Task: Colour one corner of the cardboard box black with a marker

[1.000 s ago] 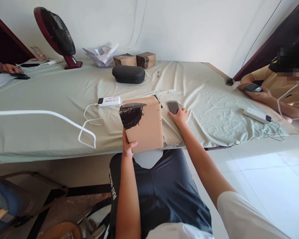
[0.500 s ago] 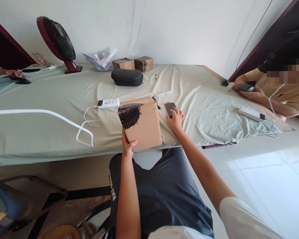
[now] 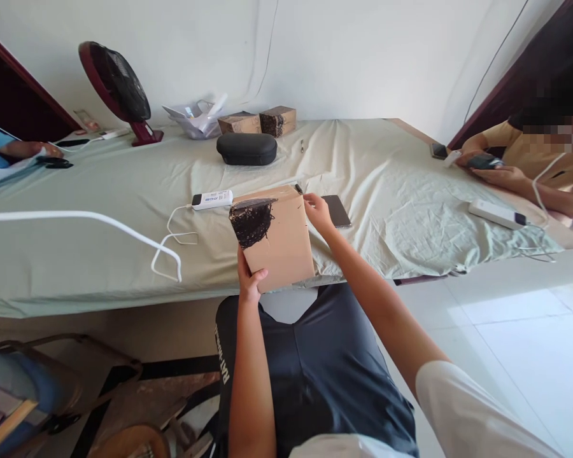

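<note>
A cardboard box point(image 3: 286, 245) with a black scribbled patch on its upper left stands tilted at the table's near edge. My left hand point(image 3: 251, 278) grips its lower left side, thumb across the front face. At the box's upper right edge, my right hand point(image 3: 319, 212) has its fingers pinched together around a slim black marker point(image 3: 299, 189), partly hidden by the hand and box. Just right of that hand, a dark phone point(image 3: 339, 212) lies flat on the cloth.
Left of the box lies a white power bank point(image 3: 212, 200) with a cable. Behind are a black case point(image 3: 246, 149), two small cardboard boxes point(image 3: 277, 121), a plastic basket point(image 3: 198, 121) and a fan point(image 3: 119, 89). People sit at both ends; one holds a phone point(image 3: 484, 161).
My right hand has left the phone and moved left to the marker beside the box, its fingers closing. The left hand keeps its hold on the box.
</note>
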Motion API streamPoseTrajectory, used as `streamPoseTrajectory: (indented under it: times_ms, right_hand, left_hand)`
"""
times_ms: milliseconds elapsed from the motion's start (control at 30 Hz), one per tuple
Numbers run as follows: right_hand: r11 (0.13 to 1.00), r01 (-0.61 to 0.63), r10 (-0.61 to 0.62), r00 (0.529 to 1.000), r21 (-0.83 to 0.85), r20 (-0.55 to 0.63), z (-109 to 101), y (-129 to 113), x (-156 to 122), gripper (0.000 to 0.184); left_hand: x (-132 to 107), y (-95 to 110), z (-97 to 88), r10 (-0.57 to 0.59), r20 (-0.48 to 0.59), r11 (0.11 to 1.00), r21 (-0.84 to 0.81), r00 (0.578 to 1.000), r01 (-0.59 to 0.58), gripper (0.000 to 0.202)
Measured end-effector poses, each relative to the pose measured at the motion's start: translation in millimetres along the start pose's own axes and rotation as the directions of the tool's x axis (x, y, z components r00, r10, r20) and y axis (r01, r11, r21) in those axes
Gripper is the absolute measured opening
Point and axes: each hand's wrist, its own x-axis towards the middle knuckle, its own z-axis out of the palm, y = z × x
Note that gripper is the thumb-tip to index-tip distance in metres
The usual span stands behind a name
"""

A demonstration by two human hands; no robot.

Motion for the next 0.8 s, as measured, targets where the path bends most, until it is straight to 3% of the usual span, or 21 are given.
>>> streamPoseTrajectory:
  times_ms: [67,133,233,267,367,433,533,600,700,733,800]
  right_hand:
    - [0.999,-0.021,0.019,0.999,0.035,0.041,-1.0,-5.1,6.0,0.044]
    - [0.993,-0.05,0.032,0.986,0.106,0.163,-9.6,-10.0,-7.7,0.053]
    - [0.945,-0.184,0.051,0.9,0.272,0.434,-30.5,-12.6,-56.7,0.068]
    - [0.93,-0.213,0.055,0.886,0.299,0.461,-36.1,-12.6,-75.6,0.076]
    - [0.892,-0.196,0.007,0.907,0.408,0.42,-36.9,-15.3,-121.0,0.132]
    - [0.899,-0.09,-0.034,0.962,0.43,0.272,-25.4,-22.4,-135.6,0.158]
    - [0.895,0.104,-0.129,0.991,0.433,0.03,-14.1,-38.1,-139.3,0.154]
    - [0.876,0.218,-0.218,0.975,0.431,-0.05,-23.3,-46.7,-139.4,0.145]
    - [0.869,0.338,-0.346,0.937,0.362,-0.045,-57.9,-53.6,-146.3,0.145]
    - [0.875,0.355,-0.373,0.928,0.328,-0.009,-70.5,-55.0,-150.2,0.148]
    - [0.892,0.348,-0.39,0.915,0.29,0.1,-90.7,-58.8,-158.6,0.152]
  left_hand:
    - [-0.1,2.4,1.9,-0.007,-0.004,1.0,0.01,1.0,0.007,0.11]
    - [1.6,6.5,3.9,0.0,-0.019,1.0,0.012,1.0,0.0,0.117]
    - [6.0,14.5,7.5,0.038,-0.057,0.999,0.03,0.998,-0.036,0.13]
    - [6.9,16.9,9.4,0.053,-0.069,0.998,0.043,0.996,-0.051,0.134]
    - [4.8,21.6,19.8,0.059,-0.096,0.995,0.081,0.994,-0.051,0.141]
    - [-0.9,23.9,29.9,0.005,-0.094,0.995,0.1,0.996,0.004,0.142]
    - [-9.5,34.5,40.0,-0.122,0.044,0.981,0.155,0.992,0.114,0.134]
    - [-10.7,50.9,36.8,-0.11,0.163,0.981,0.177,0.981,0.081,0.137]
    - [-8.4,85.9,16.2,0.163,0.149,0.972,0.144,0.975,-0.184,0.143]
    - [-8.8,97.5,7.2,0.204,0.17,0.953,0.19,0.964,-0.235,0.141]
    - [-13.6,116.1,-9.6,0.153,0.254,0.925,0.303,0.955,-0.229,0.143]
